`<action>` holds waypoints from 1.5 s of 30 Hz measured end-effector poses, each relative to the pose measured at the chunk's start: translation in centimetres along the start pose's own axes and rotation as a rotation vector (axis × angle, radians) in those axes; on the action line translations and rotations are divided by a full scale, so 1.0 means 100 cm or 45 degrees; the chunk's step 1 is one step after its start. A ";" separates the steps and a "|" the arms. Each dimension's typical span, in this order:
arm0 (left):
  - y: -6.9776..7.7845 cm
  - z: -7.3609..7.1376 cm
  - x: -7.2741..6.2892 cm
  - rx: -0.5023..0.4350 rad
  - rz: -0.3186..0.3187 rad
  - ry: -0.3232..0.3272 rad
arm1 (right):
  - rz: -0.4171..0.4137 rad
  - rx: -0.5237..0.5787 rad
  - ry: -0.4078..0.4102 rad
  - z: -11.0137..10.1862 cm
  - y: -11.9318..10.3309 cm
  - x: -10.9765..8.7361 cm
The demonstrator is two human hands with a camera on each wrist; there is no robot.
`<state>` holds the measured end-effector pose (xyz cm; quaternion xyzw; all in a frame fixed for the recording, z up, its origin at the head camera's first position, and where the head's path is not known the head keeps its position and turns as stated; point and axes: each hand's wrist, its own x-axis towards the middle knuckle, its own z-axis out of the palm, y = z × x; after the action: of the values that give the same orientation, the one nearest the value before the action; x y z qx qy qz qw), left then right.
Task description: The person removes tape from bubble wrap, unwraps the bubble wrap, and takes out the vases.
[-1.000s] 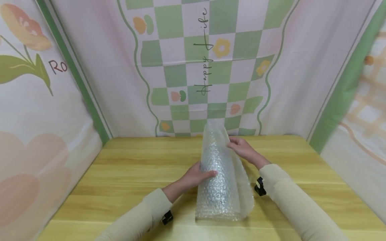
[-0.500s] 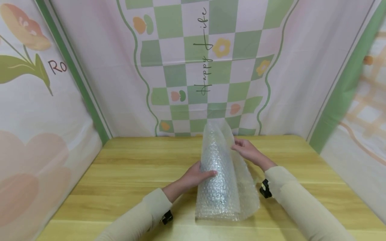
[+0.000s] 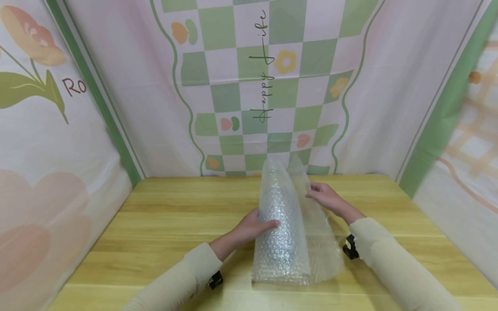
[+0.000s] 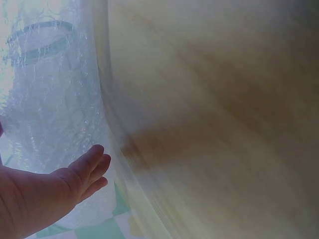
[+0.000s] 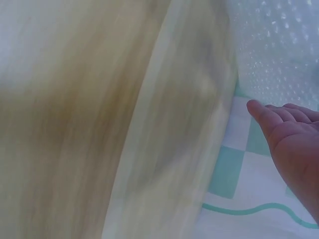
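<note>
A bundle of clear bubble wrap (image 3: 278,233) lies in the middle of the head view, with something inside showing only faintly. In the left wrist view a dark ring-shaped line (image 4: 42,40) shows through the bubble wrap. My left hand (image 3: 250,226) holds the bundle at its left side, thumb across the front and fingers hidden behind it. My right hand (image 3: 324,198) pinches the loose edge of the sheet, where a thinner flap (image 3: 320,246) stands away from the bundle. In the right wrist view the right fingertips (image 5: 256,107) are right at the bubble wrap.
The wood-grain table (image 3: 175,207) spreads around the bundle. Behind it hangs a checked green and white cloth (image 3: 253,86). Printed cloths also close off the left side (image 3: 58,151) and the right side (image 3: 467,172). Each wrist wears a small black device (image 3: 351,247).
My right hand has moved to the right and slightly nearer, drawing the loose flap of bubble wrap farther out from the bundle. The left hand has kept its place.
</note>
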<state>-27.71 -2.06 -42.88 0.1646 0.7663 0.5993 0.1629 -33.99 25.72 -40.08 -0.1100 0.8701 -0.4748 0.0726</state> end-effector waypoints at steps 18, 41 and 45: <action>0.000 0.000 0.000 0.017 -0.010 -0.009 | -0.003 -0.072 -0.045 -0.008 0.012 -0.018; -0.001 0.000 0.000 0.002 -0.008 -0.001 | -0.019 -0.455 0.008 0.001 0.027 -0.032; -0.001 0.000 0.000 0.003 -0.009 -0.001 | -0.016 -0.494 0.027 0.001 0.029 -0.034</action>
<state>-27.73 -2.04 -43.00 0.1622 0.7676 0.5976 0.1652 -31.08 28.06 -42.50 -0.1224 0.9454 -0.2997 0.0379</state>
